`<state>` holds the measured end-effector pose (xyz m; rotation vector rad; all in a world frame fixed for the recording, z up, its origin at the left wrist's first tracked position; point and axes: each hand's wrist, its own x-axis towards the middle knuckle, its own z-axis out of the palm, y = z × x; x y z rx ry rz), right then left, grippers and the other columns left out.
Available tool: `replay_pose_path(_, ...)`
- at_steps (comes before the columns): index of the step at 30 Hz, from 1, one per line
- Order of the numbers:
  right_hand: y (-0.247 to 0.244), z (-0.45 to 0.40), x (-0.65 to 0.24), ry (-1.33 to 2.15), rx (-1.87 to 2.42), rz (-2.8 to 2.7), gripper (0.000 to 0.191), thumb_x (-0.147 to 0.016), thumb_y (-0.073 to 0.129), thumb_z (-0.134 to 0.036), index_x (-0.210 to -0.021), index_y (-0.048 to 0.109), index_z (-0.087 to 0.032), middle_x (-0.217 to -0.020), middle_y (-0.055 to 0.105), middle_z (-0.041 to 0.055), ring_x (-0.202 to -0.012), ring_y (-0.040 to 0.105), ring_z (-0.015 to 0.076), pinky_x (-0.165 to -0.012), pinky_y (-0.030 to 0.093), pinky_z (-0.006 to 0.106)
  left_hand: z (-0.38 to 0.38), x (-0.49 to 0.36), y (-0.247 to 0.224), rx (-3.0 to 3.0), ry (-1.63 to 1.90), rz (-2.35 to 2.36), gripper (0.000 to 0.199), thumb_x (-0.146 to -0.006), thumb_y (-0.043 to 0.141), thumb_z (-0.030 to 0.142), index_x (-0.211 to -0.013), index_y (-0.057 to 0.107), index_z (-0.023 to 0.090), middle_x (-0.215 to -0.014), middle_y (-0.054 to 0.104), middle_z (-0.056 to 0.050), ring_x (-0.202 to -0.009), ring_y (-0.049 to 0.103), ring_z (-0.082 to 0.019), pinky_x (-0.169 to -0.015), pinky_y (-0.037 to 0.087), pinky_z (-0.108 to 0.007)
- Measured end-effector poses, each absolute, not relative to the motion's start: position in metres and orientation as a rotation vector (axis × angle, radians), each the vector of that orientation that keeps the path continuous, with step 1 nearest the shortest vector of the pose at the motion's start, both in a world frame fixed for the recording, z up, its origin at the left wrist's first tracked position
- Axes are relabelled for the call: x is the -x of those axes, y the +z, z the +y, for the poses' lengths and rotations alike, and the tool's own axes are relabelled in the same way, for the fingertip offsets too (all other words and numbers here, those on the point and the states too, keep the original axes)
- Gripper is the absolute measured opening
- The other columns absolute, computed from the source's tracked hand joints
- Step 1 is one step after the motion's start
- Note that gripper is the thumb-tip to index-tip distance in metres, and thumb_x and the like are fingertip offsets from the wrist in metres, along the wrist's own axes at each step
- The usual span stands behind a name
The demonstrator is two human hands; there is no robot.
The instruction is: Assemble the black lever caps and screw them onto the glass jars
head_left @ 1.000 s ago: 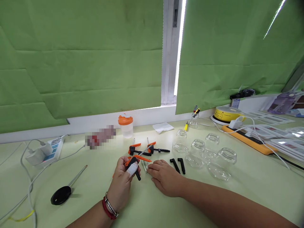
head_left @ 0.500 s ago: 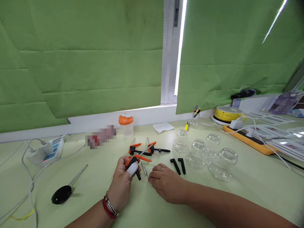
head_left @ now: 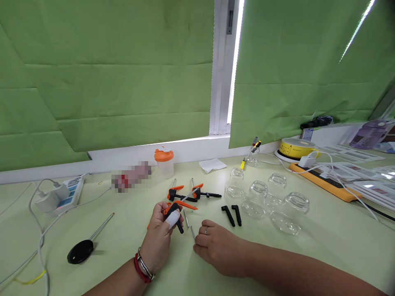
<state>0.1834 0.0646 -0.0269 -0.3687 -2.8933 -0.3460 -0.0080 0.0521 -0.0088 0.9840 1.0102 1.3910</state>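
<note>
My left hand (head_left: 163, 228) is closed around an orange-and-black tool part (head_left: 173, 210) with a thin metal rod (head_left: 189, 194) slanting up to the right. White tape wraps its thumb. My right hand (head_left: 217, 246) rests low over the table, its thumb and fingertips pinching the near end of a slim metal rod (head_left: 193, 233). Another metal rod (head_left: 186, 218) lies between the hands. Beyond them are two similar orange-and-black parts (head_left: 182, 198) (head_left: 208, 195). Two black L-shaped handles (head_left: 228, 216) (head_left: 236, 215) lie right of the right hand.
Several clear glass jars (head_left: 258, 200) stand to the right. A black disc with a metal rod (head_left: 80, 251) lies at left, near cables and a power strip (head_left: 71, 197). At the back are an orange-lidded cup (head_left: 164, 163) and white paper (head_left: 212, 165). An orange power strip (head_left: 327, 183) is far right.
My right hand has drawn its metal rod slightly toward me, away from the other rod. The left hand and its part stay nearly still.
</note>
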Motion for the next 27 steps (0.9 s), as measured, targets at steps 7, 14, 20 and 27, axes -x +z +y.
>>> replay_pose_path(7, -0.022, 0.056, -0.182, -0.359, 0.175, -2.879, 0.013, -0.079, 0.050, -0.013, -0.088, 0.060, -0.012, -0.081, 0.058, 0.0063, -0.072, 0.045, 0.0173, -0.075, 0.035, 0.033, 0.052, 0.007, -0.007, -0.983, 1.395, 1.010, 0.026, -0.081, 0.061, 0.023, -0.085, 0.035, 0.025, -0.081, 0.059, 0.004, -0.069, 0.056, -0.012, -0.065, 0.041, -0.026)
replay_pose_path(14, -0.020, 0.051, -0.180, -0.355, 0.086, -2.864, 0.011, -0.081, 0.052, -0.013, -0.086, 0.062, -0.012, -0.075, 0.059, 0.0045, -0.070, 0.047, 0.0170, -0.074, 0.037, 0.032, 0.052, 0.007, -0.008, -0.971, 1.395, 1.016, 0.027, -0.080, 0.062, 0.023, -0.085, 0.035, 0.025, -0.080, 0.059, 0.005, -0.069, 0.057, -0.012, -0.067, 0.042, -0.026)
replay_pose_path(20, -0.024, 0.049, -0.180, -0.330, 0.062, -2.856, 0.012, -0.081, 0.053, -0.014, -0.089, 0.062, -0.013, -0.074, 0.059, 0.0028, -0.069, 0.047, 0.0165, -0.070, 0.038, 0.031, 0.052, 0.008, -0.008, -0.983, 1.388, 1.029, 0.025, -0.081, 0.060, 0.023, -0.086, 0.036, 0.025, -0.081, 0.060, 0.004, -0.069, 0.056, -0.011, -0.067, 0.041, -0.026)
replay_pose_path(27, -0.024, 0.043, -0.179, -0.354, 0.037, -2.837, 0.015, -0.082, 0.051, -0.012, -0.093, 0.061, -0.013, -0.073, 0.058, 0.0016, -0.067, 0.047, 0.0162, -0.067, 0.038, 0.031, 0.053, 0.007, -0.009, -0.976, 1.392, 1.002, 0.026, -0.080, 0.062, 0.024, -0.085, 0.036, 0.025, -0.081, 0.061, 0.005, -0.069, 0.057, -0.012, -0.066, 0.041, -0.027)
